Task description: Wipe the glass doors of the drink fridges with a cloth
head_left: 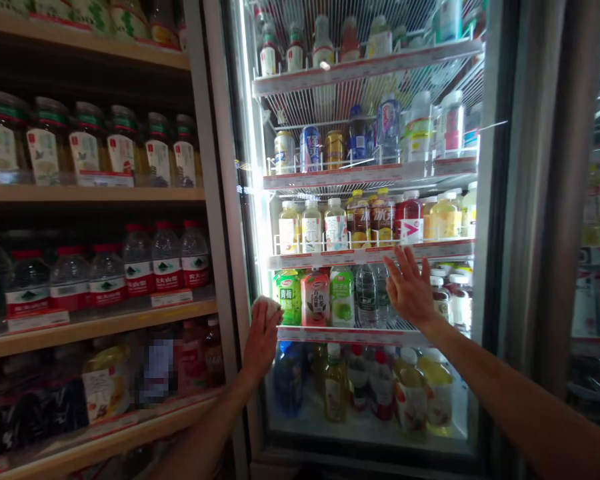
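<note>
My left hand [261, 340] is at the left side of a lit drinks fridge [370, 261], its fingers closed over a white cloth or wad of tissue [269, 305]. Only part of that white piece shows above the fingers. My right hand [409, 288] is raised with spread fingers and holds nothing. It overlaps the view of the middle shelves, just under the edge of the shelf with iced tea bottles [383, 217]. Whether its palm touches the glass front, I cannot tell. Close by my left hand, behind the front, stand a green drink bottle [287, 297] and a red one [315, 298].
To the left, wooden shelves [105, 325] carry rows of red-capped water bottles [140, 260] and jars with dark-green lids [87, 143]. A metal frame [535, 200] borders the fridge on the right, with another stocked cabinet [597, 267] beyond it.
</note>
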Demonstrator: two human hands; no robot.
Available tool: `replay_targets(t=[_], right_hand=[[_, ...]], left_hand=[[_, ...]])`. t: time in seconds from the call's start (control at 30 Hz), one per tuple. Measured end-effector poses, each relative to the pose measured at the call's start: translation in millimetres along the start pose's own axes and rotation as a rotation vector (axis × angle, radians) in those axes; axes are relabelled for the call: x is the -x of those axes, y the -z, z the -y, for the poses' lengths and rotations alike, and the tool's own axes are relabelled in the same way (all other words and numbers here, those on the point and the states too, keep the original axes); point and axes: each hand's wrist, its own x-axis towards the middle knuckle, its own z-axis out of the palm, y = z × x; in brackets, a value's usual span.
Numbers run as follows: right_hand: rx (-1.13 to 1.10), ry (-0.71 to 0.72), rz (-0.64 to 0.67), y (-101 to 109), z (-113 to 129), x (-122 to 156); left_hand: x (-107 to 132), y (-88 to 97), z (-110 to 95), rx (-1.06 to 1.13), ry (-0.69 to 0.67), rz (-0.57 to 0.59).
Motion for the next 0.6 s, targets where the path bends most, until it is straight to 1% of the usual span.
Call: replay_targets(t=[0.03, 0.07, 0.1, 0.17, 0.23, 0.27, 0.3, 0.33, 0.37, 0.4, 0.43, 0.47, 0.5, 0.53, 0.57, 0.6], right_hand=[[0.004, 0.007, 0.0, -0.1, 0.1, 0.0], [0.007, 0.013, -0.001, -0.6, -0.1, 0.1], [0.006, 0.018, -0.004, -1.4, -0.5, 0.3], [-0.001, 0.016, -0.014, -3.3, -1.4, 1.1], [-0.013, 0.001, -0.018, -4.9, -1.9, 1.9], [-0.019, -0.004, -0.019, -5.1, -1.8, 2.1], [-0.025, -0.009, -0.016, -4.9, -1.6, 2.2], [-0.029, -0.01, -0.009, -4.1, -1.3, 2.1], [-0.032, -0.009, -0.004, -2.9, -1.0, 1.9], [-0.032, -0.005, 0.0, -1.4, -0.8, 1.8], [-0.03, 0.0, 0.003, 0.2, -0.7, 1.8], [-0.026, 0.008, 0.005, 1.6, -0.8, 2.0], [-0.02, 0.017, 0.006, 2.6, -1.1, 2.4], [-0.015, 0.028, 0.008, 3.1, -1.6, 3.0], [-0.012, 0.036, 0.01, 3.0, -2.2, 3.8], [-0.011, 0.04, 0.01, 2.4, -2.7, 4.6]], left_hand=[[6.8, 0.3, -3.0, -0.013, -0.031, 0.013], [6.9, 0.5, -4.2, -0.025, -0.052, -0.001], [-0.2, 0.5, -3.6, -0.029, -0.058, -0.036], [-32.0, -0.8, 0.2, -0.007, -0.035, -0.127], [-69.0, -4.6, 1.9, 0.001, 0.03, -0.203], [-80.9, -7.2, -0.4, 0.004, 0.061, -0.219], [-84.8, -9.4, -5.5, 0.012, 0.077, -0.209], [-79.4, -10.9, -13.4, 0.024, 0.072, -0.178], [-64.9, -11.4, -23.4, 0.035, 0.051, -0.134], [-43.1, -11.2, -34.2, 0.048, 0.013, -0.062], [-17.0, -10.6, -44.3, 0.043, -0.054, -0.017], [9.2, -10.2, -52.1, 0.026, -0.086, 0.023], [31.5, -10.1, -56.8, 0.01, -0.106, 0.069], [46.5, -10.4, -58.0, -0.01, -0.107, 0.067], [51.8, -10.6, -56.1, -0.024, -0.119, 0.072], [47.0, -10.7, -52.0, -0.032, -0.144, 0.064]])
